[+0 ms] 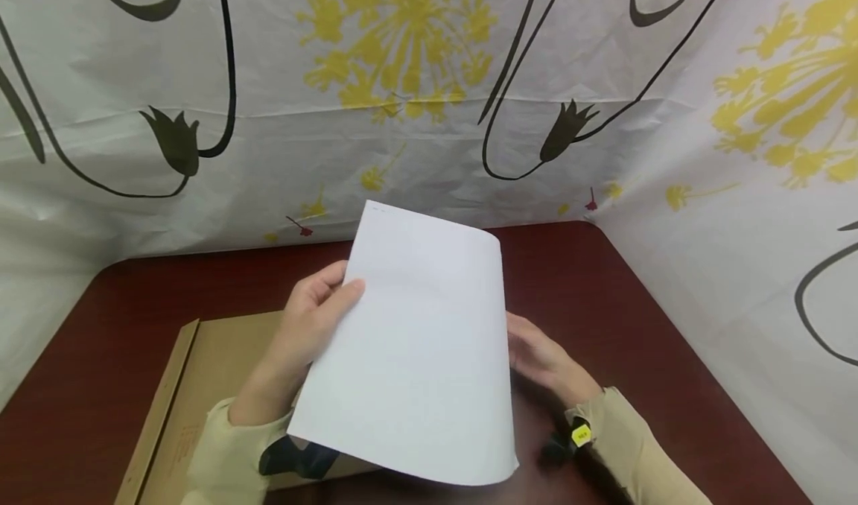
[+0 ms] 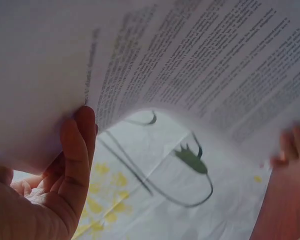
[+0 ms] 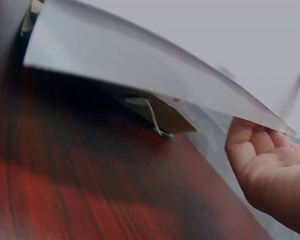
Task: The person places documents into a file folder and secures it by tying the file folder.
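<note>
White printed paper (image 1: 415, 341) is held up above the table, bowed along its right side. Its blank face is up in the head view; lines of text cover the underside in the left wrist view. My left hand (image 1: 311, 315) pinches the left edge, thumb on top and fingers beneath. At the right edge my right hand (image 1: 543, 356) holds the paper, its fingers partly hidden behind it; in the right wrist view the fingers (image 3: 255, 135) lie under the edge. Below my left forearm lies a flat brown cardboard case (image 1: 231, 356), partly covered by the paper.
Everything is over a dark red table (image 1: 556, 267). A white string (image 3: 152, 117) hangs at the cardboard in the right wrist view. A patterned white curtain (image 1: 429, 147) closes off the back and sides.
</note>
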`<state>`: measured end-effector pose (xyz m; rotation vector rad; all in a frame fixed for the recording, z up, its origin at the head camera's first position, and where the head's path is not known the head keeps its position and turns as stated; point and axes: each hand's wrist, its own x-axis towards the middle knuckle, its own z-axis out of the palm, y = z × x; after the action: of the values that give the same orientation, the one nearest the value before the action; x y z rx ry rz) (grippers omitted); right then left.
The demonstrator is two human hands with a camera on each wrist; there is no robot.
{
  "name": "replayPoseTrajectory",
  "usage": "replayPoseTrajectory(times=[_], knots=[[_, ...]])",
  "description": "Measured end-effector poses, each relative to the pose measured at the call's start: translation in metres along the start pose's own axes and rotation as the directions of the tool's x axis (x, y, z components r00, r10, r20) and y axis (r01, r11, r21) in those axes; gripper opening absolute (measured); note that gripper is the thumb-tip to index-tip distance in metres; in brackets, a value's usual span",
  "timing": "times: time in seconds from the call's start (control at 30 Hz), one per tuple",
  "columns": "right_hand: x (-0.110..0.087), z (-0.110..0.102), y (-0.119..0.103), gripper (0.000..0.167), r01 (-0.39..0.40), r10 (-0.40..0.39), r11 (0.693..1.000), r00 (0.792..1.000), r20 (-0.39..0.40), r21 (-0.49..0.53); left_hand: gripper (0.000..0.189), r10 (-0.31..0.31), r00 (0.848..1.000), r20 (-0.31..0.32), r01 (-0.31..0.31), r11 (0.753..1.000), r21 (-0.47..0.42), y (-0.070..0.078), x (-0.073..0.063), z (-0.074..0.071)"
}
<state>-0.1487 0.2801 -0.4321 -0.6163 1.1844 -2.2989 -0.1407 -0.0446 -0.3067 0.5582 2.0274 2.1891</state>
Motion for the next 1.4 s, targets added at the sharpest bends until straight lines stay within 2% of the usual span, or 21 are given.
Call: replayPoseTrajectory(times=[0.07,0.13,0.23,0.33,0.43,0.57,0.63,0.7,0.77,0.83,0.87,0.9,0.93,1.0,1.07,1.1,1.13,1.2,1.27,1.3,1.4], knots=[[-0.003,-0.002,-0.006,0.039,0.008,-0.011,0.999,0.997,-0.081,-0.035,0.028,-0.013,1.0,-0.028,0.013,1.0,0.019,-0.001,-0.001,-0.007],[-0.008,-0.004,-0.013,0.035,0.0,-0.021,0.994,0.982,-0.188,-0.108,0.029,-0.026,0.999,-0.043,0.028,0.999,0.037,-0.003,-0.001,-0.014],[-0.014,-0.003,-0.024,0.028,-0.034,-0.059,0.967,0.935,-0.351,-0.254,0.031,-0.047,0.997,-0.06,0.051,0.997,0.064,-0.006,-0.001,-0.022],[-0.02,0.001,-0.036,0.022,-0.074,-0.128,0.917,0.876,-0.465,-0.391,0.033,-0.071,0.995,-0.072,0.076,0.994,0.08,-0.009,-0.001,-0.027],[-0.026,0.007,-0.05,0.016,-0.079,-0.208,0.874,0.831,-0.515,-0.48,0.032,-0.064,0.996,-0.067,0.07,0.993,0.091,-0.013,-0.001,-0.031],[-0.032,0.016,-0.068,0.02,-0.018,-0.349,0.797,0.802,-0.485,-0.604,0.027,0.02,0.999,-0.044,-0.013,0.987,0.159,-0.018,0.0,-0.036],[-0.035,0.02,-0.074,0.023,0.03,-0.434,0.73,0.793,-0.428,-0.683,0.022,0.081,0.996,-0.032,-0.072,0.974,0.214,-0.02,0.0,-0.038],[-0.036,0.023,-0.079,0.023,0.098,-0.528,0.634,0.78,-0.336,-0.767,0.014,0.149,0.988,-0.026,-0.137,0.954,0.268,-0.022,0.001,-0.04],[-0.036,0.025,-0.084,0.024,0.205,-0.609,0.534,0.767,-0.205,-0.821,0.007,0.228,0.973,-0.041,-0.201,0.917,0.343,-0.025,0.001,-0.04],[-0.036,0.028,-0.088,0.021,0.309,-0.662,0.42,0.748,-0.055,-0.854,0.002,0.3,0.952,-0.06,-0.248,0.871,0.423,-0.029,0.001,-0.04],[-0.035,0.03,-0.089,0.017,0.349,-0.678,0.356,0.735,0.018,-0.867,0.003,0.322,0.943,-0.078,-0.251,0.849,0.465,-0.03,0.001,-0.04],[-0.034,0.032,-0.09,0.013,0.381,-0.684,0.292,0.724,0.087,-0.877,0.009,0.328,0.94,-0.096,-0.243,0.839,0.487,-0.032,0.001,-0.04],[-0.033,0.035,-0.091,0.011,0.397,-0.688,0.231,0.712,0.14,-0.888,0.019,0.313,0.943,-0.115,-0.221,0.844,0.489,-0.033,0.0,-0.04],[-0.03,0.044,-0.091,0.017,0.392,-0.688,0.104,0.691,0.219,-0.914,0.031,0.251,0.96,-0.128,-0.173,0.883,0.436,-0.035,0.0,-0.041],[-0.027,0.052,-0.09,0.025,0.386,-0.688,0.023,0.676,0.266,-0.922,0.034,0.139,0.981,-0.138,-0.088,0.942,0.323,-0.036,-0.001,-0.044],[-0.025,0.053,-0.088,0.026,0.394,-0.688,0.008,0.669,0.281,-0.919,0.033,0.077,0.988,-0.133,-0.044,0.971,0.235,-0.037,-0.001,-0.045],[-0.024,0.055,-0.087,0.026,0.411,-0.689,0.015,0.665,0.288,-0.912,0.031,0.022,0.993,-0.118,-0.005,0.99,0.141,-0.038,0.0,-0.047],[-0.022,0.055,-0.084,0.024,0.45,-0.689,0.048,0.662,0.297,-0.892,0.025,-0.077,0.995,-0.07,0.076,0.997,-0.017,-0.041,0.001,-0.052],[-0.021,0.053,-0.08,0.023,0.476,-0.693,0.08,0.658,0.294,-0.876,0.023,-0.175,0.984,-0.019,0.171,0.976,-0.136,-0.046,0.002,-0.055],[-0.021,0.052,-0.078,0.022,0.485,-0.698,0.089,0.653,0.293,-0.87,0.021,-0.221,0.975,0.009,0.22,0.961,-0.166,-0.049,0.003,-0.056],[-0.021,0.05,-0.073,0.022,0.502,-0.705,0.092,0.643,0.3,-0.86,0.04,-0.347,0.933,0.089,0.358,0.921,-0.156,-0.067,0.005,-0.057]])
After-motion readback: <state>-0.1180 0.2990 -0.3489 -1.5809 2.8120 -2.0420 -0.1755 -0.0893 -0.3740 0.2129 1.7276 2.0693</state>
